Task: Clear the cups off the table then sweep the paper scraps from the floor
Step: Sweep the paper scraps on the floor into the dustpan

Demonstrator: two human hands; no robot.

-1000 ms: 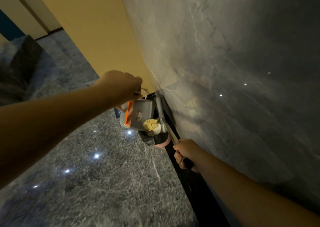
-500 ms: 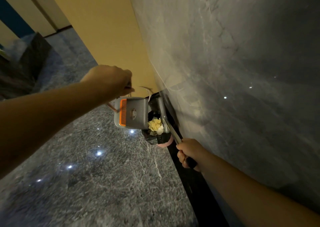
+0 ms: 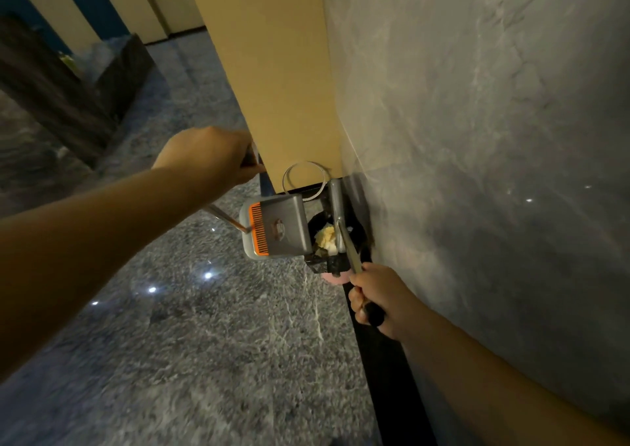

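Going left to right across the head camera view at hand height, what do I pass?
Left hand on the dustpan handle → dustpan → paper scraps in the black bin → broom handle → right hand → marble wall.

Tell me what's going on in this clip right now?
A person is emptying a grey dustpan into a black-lined bin by the wall. The left hand grips the dustpan's long handle; the right hand grips the broom handle. Crumpled paper scraps sit in the bin.
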